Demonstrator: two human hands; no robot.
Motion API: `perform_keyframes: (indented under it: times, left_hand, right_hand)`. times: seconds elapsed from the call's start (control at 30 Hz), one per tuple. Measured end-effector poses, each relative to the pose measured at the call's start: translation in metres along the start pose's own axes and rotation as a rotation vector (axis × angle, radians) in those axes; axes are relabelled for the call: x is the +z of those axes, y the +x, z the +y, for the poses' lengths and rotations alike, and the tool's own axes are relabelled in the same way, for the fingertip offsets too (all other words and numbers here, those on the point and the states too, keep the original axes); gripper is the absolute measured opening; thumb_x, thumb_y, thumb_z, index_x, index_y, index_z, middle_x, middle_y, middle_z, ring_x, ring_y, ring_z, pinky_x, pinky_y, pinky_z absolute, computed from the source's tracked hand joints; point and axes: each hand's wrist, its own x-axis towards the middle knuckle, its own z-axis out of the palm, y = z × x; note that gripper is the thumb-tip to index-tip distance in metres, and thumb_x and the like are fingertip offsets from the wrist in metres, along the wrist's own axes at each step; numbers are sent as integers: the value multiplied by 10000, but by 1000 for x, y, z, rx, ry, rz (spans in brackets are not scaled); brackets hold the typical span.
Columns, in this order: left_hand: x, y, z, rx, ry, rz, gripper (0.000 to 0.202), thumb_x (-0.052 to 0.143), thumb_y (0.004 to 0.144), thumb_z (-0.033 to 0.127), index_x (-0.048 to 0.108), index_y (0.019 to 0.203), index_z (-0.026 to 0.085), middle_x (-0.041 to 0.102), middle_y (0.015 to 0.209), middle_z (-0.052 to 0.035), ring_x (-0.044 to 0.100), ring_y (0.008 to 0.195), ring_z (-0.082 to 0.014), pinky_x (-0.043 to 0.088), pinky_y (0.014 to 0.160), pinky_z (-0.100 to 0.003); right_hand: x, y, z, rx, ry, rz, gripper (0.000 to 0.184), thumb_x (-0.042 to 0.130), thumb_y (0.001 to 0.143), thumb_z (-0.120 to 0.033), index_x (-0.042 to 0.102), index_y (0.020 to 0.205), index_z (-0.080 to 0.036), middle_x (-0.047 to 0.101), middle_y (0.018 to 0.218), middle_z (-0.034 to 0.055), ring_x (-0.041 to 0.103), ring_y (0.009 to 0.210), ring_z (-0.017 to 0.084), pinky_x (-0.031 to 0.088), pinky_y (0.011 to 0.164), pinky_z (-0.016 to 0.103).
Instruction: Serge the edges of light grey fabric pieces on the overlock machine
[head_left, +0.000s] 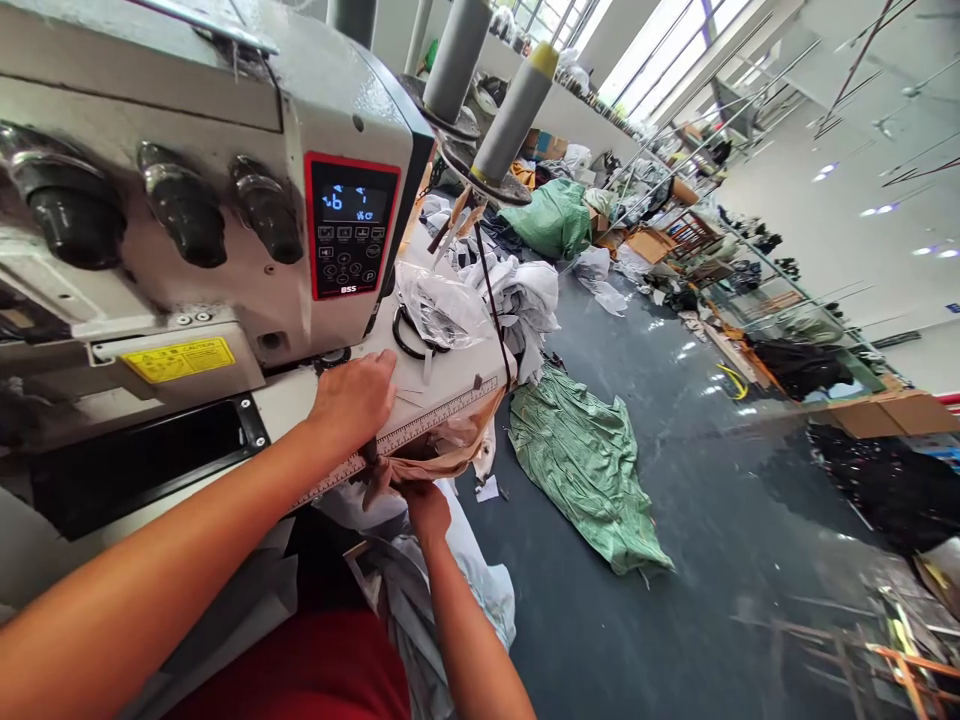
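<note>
My left hand [352, 398] rests on the white sewing machine table [300, 392], by its front edge. Its fingers are curled down, and whatever they may hold is hidden. Just below that edge, my right hand [429, 512] is closed at the rim of a brown bag [442, 462] hanging under the table; part of its fingers is out of sight. A printed ruler strip [439, 412] runs along the edge beside both hands. Above my left hand stands the sewing machine [300, 90] with a lit control panel [352, 228]. Pale grey fabric [420, 580] hangs below my hands.
Grey thread cones [517, 115] stand behind the machine. Clear plastic [442, 305] and a black ring [409, 335] lie on the table. A green sheet [589, 465] is spread on the dark floor [720, 560]. Heaped fabric [525, 290] and cardboard boxes [892, 412] lie farther off.
</note>
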Motion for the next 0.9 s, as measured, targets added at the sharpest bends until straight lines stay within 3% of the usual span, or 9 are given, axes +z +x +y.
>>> perform_keyframes:
  times: [0.2, 0.33, 0.47, 0.6, 0.77, 0.9]
  left_hand:
    - [11, -6, -8, 286, -1, 22, 256, 437, 828, 60, 649, 912, 174, 633, 1033, -92, 567, 1023, -261, 472, 866, -374]
    - [18, 3, -9, 258, -69, 92, 319, 396, 840, 45, 647, 1013, 137, 621, 1105, -121, 546, 1064, -294, 460, 921, -443]
    - [17, -4, -11, 210, -177, 156, 301, 394, 900, 139, 615, 1102, 157, 610, 1134, -94, 564, 1068, -263, 474, 933, -427]
    - [9, -44, -23, 221, -284, 204, 272, 386, 931, 204, 590, 1110, 186, 614, 1112, -55, 604, 1010, -201, 507, 876, -342]
    - [-3, -108, -43, 326, -469, 268, 223, 436, 956, 253, 572, 1131, 227, 614, 1087, -15, 613, 976, -136, 480, 884, -232]
    - [-4, -140, -54, 328, -495, 268, 235, 449, 953, 238, 562, 1159, 251, 619, 1074, -1, 617, 959, -120, 474, 859, -190]
  right_hand:
    - [1, 1, 3, -12, -12, -14, 200, 581, 951, -322, 633, 1039, -150, 644, 1040, 60, 632, 927, 190, 533, 824, 379]
    - [0, -2, 7, -40, 6, 4, 216, 565, 960, -328, 632, 1039, -140, 647, 1030, 59, 634, 918, 192, 534, 821, 384]
    - [10, 2, 2, -94, 28, -25, 192, 595, 942, -335, 639, 1013, -162, 649, 1000, 48, 639, 874, 176, 541, 778, 341]
    - [17, 3, 6, -146, 99, 22, 197, 588, 946, -338, 641, 985, -151, 651, 965, 44, 638, 842, 167, 541, 767, 340]
    - [17, 1, 35, -206, 285, 159, 215, 557, 963, -333, 628, 986, -131, 645, 933, 38, 632, 824, 165, 537, 765, 350]
    - [19, 4, 47, -222, 443, 184, 214, 566, 959, -331, 617, 970, -124, 632, 896, 28, 623, 758, 146, 541, 694, 309]
